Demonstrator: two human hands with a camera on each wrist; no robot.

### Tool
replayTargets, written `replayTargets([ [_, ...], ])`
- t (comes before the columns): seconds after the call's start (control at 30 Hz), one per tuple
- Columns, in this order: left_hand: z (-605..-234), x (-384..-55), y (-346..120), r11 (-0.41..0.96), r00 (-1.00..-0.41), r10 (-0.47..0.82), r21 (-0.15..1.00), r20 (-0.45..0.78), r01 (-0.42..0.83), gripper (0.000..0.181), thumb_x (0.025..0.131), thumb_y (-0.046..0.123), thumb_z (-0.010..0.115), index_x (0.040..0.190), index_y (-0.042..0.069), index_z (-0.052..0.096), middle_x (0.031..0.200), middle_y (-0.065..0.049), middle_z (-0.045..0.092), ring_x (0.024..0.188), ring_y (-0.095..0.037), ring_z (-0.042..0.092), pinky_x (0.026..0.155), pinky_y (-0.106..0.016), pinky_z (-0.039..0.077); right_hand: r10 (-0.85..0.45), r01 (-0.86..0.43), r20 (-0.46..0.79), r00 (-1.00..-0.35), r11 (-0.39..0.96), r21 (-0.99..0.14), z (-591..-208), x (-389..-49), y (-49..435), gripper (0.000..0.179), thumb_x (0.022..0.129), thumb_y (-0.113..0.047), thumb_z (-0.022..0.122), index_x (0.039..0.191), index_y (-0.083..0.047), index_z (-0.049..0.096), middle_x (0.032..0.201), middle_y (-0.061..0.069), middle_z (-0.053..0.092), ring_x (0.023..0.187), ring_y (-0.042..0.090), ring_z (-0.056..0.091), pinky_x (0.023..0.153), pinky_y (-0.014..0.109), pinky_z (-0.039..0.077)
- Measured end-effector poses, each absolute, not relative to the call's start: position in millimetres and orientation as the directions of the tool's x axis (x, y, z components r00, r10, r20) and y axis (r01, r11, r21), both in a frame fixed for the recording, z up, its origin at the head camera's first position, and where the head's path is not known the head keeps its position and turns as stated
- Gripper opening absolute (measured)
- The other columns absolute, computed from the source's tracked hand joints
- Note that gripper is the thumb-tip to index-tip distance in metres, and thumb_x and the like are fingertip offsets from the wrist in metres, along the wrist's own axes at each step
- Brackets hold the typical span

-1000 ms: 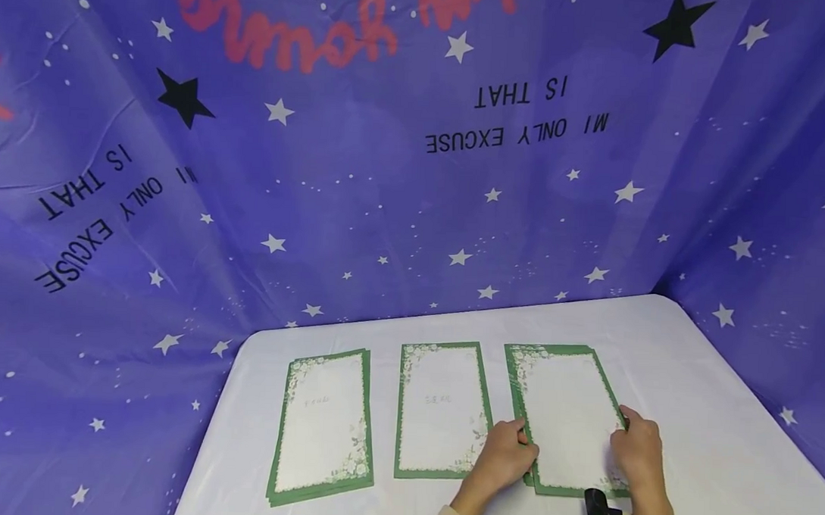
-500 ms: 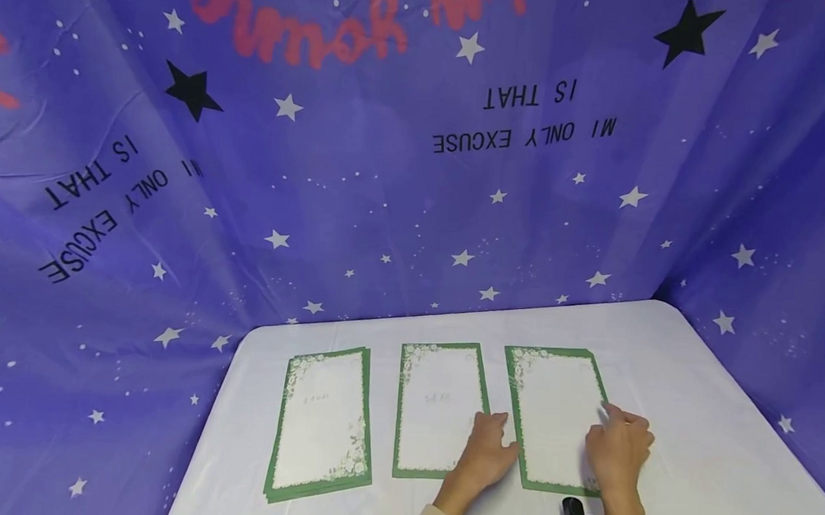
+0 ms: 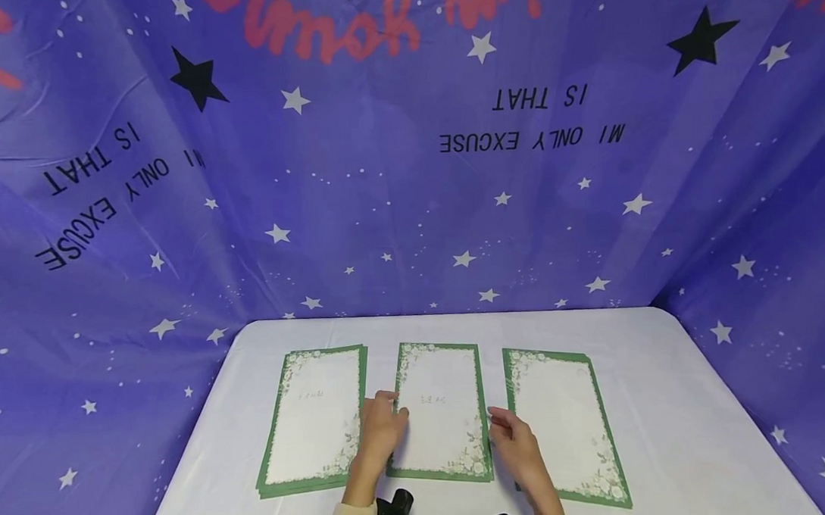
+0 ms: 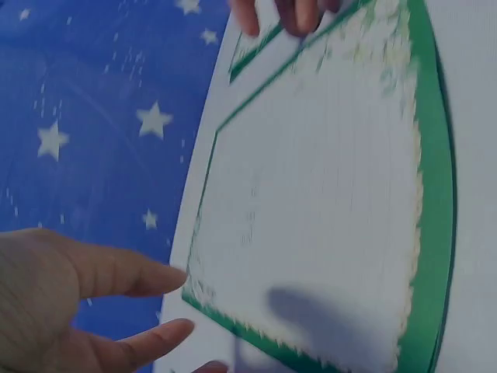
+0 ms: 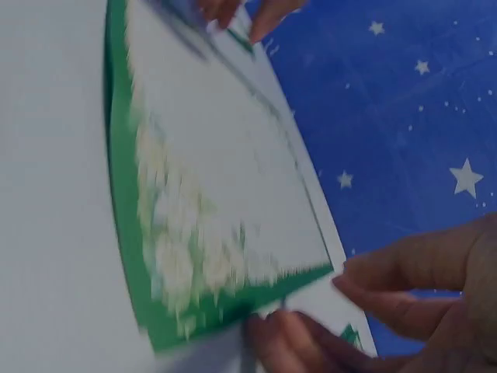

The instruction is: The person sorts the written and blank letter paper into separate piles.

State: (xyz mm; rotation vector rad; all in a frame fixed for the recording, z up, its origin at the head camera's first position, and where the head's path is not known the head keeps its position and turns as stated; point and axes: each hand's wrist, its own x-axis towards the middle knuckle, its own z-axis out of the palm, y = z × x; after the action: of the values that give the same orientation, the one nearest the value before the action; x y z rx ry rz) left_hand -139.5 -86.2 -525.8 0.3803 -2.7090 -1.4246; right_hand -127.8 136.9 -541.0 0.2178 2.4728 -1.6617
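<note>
Three green-bordered stacks of flower-printed paper lie in a row on the white table. The middle paper stack (image 3: 442, 433) carries faint handwriting near its centre. My left hand (image 3: 379, 431) is at this stack's left edge, fingers loosely extended; in the left wrist view its fingertips (image 4: 175, 278) hover by the border. On the opposite side, my right hand (image 3: 520, 452) has its fingertips by the right edge, and whether they touch the paper cannot be told. Neither hand grips anything. To the left is another written-on paper stack (image 3: 314, 421); the right paper stack (image 3: 565, 414) shows no writing.
The white table (image 3: 693, 419) has a rounded far right corner. Behind it and along both sides hangs a purple-blue cloth (image 3: 402, 174) printed with stars and lettering. Black camera mounts (image 3: 395, 507) show at the wrists.
Both hands have left the right stack, whose sheets they were squaring at its two edges, and moved left to the sides of the middle stack. The right stack's layers lie closer together.
</note>
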Motion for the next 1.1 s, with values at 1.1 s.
replayTargets([
  [1.1,-528.9,-131.7,-111.8,0.176,-0.983,-0.131,0.973,-0.128,-0.15,0.049,0.092,-0.002,0.06,0.14,-0.011,0.055,0.124,-0.03,0.06,0.111,-0.039,0.061,0.092,-0.053,0.051,0.116,0.105,-0.07,-0.991,0.326,-0.939,-538.0,-115.5,97.1,0.056,0.089,0.009,0.049,0.144,0.01,0.053,0.124,0.027,0.062,0.065,0.011,0.042,0.058,0.025,0.036],
])
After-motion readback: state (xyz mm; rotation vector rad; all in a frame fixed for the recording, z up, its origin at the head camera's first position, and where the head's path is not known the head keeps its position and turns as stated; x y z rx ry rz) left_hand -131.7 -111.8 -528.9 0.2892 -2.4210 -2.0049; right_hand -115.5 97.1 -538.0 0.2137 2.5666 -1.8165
